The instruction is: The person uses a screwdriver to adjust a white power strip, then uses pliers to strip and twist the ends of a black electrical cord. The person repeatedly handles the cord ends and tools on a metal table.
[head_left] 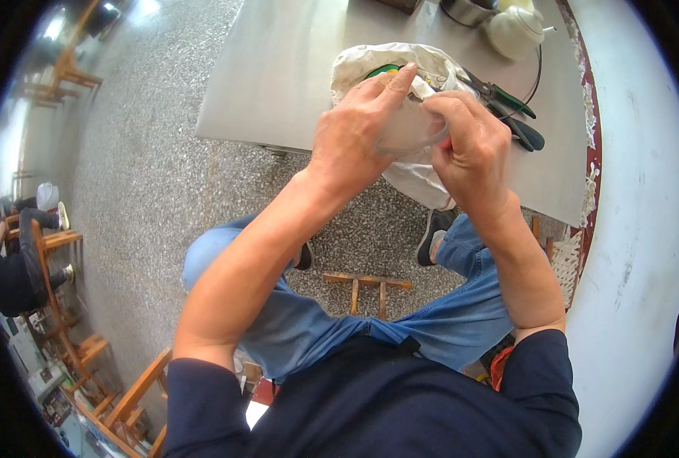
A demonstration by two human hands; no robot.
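My left hand (357,124) and my right hand (469,143) are raised over the near edge of the table, both closed on a clear plastic piece (409,130), its exact shape hard to make out. Just beyond them a white cloth bag (362,59) lies on the tabletop with green and yellow items inside, partly hidden by my fingers. Part of the cloth hangs over the table edge beneath my hands. To the right of my right hand lie green-handled cutting tools or pliers (516,107), with a dark cord beside them.
The metal table (263,76) holds a cream kettle (511,37) and a steel pot (465,9) at the back. A white wall (629,229) runs along my right. At far left another person (19,267) sits among wooden stools (137,393). A wooden crosspiece (366,284) lies below.
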